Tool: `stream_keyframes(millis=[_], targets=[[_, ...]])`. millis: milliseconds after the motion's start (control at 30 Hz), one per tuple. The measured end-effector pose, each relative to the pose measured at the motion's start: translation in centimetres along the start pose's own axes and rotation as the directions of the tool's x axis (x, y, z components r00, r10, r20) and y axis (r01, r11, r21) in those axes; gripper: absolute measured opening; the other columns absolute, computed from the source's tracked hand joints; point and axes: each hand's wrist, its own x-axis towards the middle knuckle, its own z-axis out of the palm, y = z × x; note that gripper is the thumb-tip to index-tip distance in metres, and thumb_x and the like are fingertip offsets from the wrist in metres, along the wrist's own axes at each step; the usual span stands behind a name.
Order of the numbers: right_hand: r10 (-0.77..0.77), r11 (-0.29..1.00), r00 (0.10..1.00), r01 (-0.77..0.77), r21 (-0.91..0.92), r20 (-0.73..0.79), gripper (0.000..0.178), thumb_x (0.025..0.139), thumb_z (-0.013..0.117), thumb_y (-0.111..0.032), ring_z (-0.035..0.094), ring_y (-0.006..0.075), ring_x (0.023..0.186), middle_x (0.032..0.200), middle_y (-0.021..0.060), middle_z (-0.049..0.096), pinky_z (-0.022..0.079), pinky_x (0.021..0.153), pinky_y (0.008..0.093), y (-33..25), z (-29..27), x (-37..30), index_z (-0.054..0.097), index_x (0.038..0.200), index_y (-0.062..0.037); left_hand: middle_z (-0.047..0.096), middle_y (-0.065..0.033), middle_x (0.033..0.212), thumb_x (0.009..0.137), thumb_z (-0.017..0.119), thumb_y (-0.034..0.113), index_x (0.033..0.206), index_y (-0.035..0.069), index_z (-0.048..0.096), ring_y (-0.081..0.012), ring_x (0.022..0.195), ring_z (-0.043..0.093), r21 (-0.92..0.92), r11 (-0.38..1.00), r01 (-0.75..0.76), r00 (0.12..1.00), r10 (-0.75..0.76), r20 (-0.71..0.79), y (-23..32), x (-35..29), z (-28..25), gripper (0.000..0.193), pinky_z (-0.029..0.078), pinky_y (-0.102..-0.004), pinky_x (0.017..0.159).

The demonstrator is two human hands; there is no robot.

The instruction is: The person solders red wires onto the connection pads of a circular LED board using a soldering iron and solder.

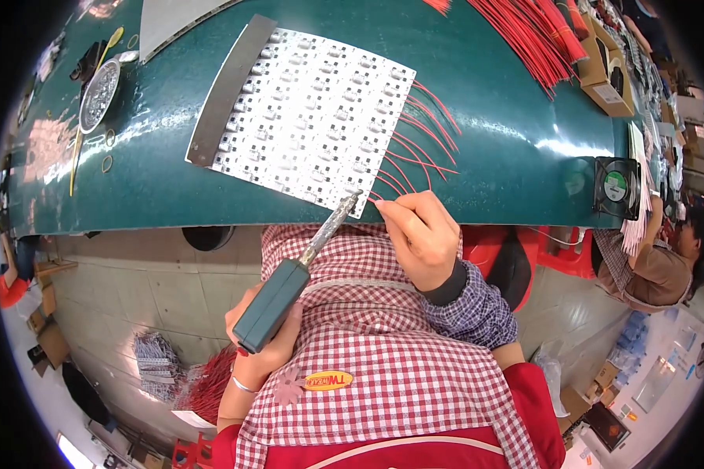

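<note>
My left hand [283, 344] is wrapped round the dark green handle of a soldering iron [274, 303]. The iron's tip reaches the near right corner of a white circuit board panel [293, 144], which carries rows of small components. Pinched between the thumb and fingers of my right hand [424, 238] is a thin red wire [374, 196] at that same corner. Several more red wires [422, 148] stick out along the panel's right edge. A dark flat bar [235, 90] lies along the panel's left edge.
On the green table [493, 184] are a metal bowl [100, 95] at left, a grey sheet [176, 23] behind, a bundle of red wires [524, 39] and a cardboard box [607, 70] at far right, and a black fan [616, 187]. Another person [661, 270] sits at right.
</note>
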Motion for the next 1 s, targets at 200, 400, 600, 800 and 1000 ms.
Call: stream_keyframes(millis=[200, 400, 600, 800, 1000], targets=[[-0.028, 0.999, 1.0, 0.028, -0.027, -0.003, 0.027, 0.074, 0.073, 0.01, 0.061, 0.0255, 0.073, 0.084, 0.0092, 0.06, 0.05, 0.059, 0.0364, 0.0, 0.0, 0.1, 0.071, 0.1, 0.0012, 0.07, -0.016, 0.093, 0.072, 0.077, -0.003, 0.095, -0.004, 0.073, -0.0272, 0.071, 0.07, 0.001, 0.999, -0.039, 0.999, 0.039, 0.014, 1.5, 1.0, 0.2, 0.023, 0.056, -0.0314, 0.064], [-0.021, 0.999, 1.0, 0.021, -0.032, 0.01, 0.027, 0.074, 0.073, 0.01, 0.061, 0.0252, 0.073, 0.083, 0.0088, 0.06, 0.05, 0.059, 0.0357, 0.0, 0.0, 0.2, 0.071, 0.099, 0.0011, 0.068, -0.0132, 0.087, 0.072, 0.077, -0.004, 0.092, -0.004, 0.071, -0.0259, 0.065, 0.067, 0.084, 0.97, -0.229, 0.973, 0.229, 0.016, 1.8, 2.3, 0.1, 0.021, 0.053, -0.0311, 0.06], [-0.025, 0.999, 1.0, 0.025, -0.033, 0.007, 0.027, 0.073, 0.073, 0.01, 0.06, 0.0251, 0.072, 0.081, 0.0085, 0.059, 0.049, 0.058, 0.0358, -0.1, 0.0, 0.4, 0.071, 0.098, 0.0014, 0.065, -0.0122, 0.082, 0.07, 0.077, -0.003, 0.088, -0.003, 0.07, -0.0265, 0.061, 0.065, 0.062, 0.986, -0.155, 0.988, 0.154, 0.027, 2.8, 2.7, -0.1, 0.019, 0.051, -0.0319, 0.057], [-0.024, 0.999, 1.0, 0.024, -0.033, 0.003, 0.025, 0.073, 0.074, 0.01, 0.059, 0.0249, 0.071, 0.081, 0.0085, 0.058, 0.049, 0.057, 0.0359, -0.1, 0.0, 0.4, 0.071, 0.097, 0.0014, 0.068, -0.0147, 0.087, 0.07, 0.077, -0.002, 0.092, -0.003, 0.072, -0.0284, 0.067, 0.068, 0.123, 0.972, -0.198, 0.98, 0.197, 0.023, 1.8, 2.0, -0.2, 0.022, 0.054, -0.0325, 0.06], [-0.008, 0.999, 1.0, 0.008, -0.045, 0.011, 0.025, 0.073, 0.074, 0.01, 0.06, 0.0246, 0.072, 0.082, 0.0085, 0.059, 0.05, 0.058, 0.0359, -0.2, 0.1, 0.4, 0.071, 0.097, 0.001, 0.072, -0.0168, 0.096, 0.071, 0.078, -0.001, 0.096, -0.004, 0.073, -0.029, 0.075, 0.072, 0.058, 0.994, -0.096, 0.995, 0.095, 0.011, 0.2, 0.1, -0.3, 0.026, 0.057, -0.033, 0.066]])
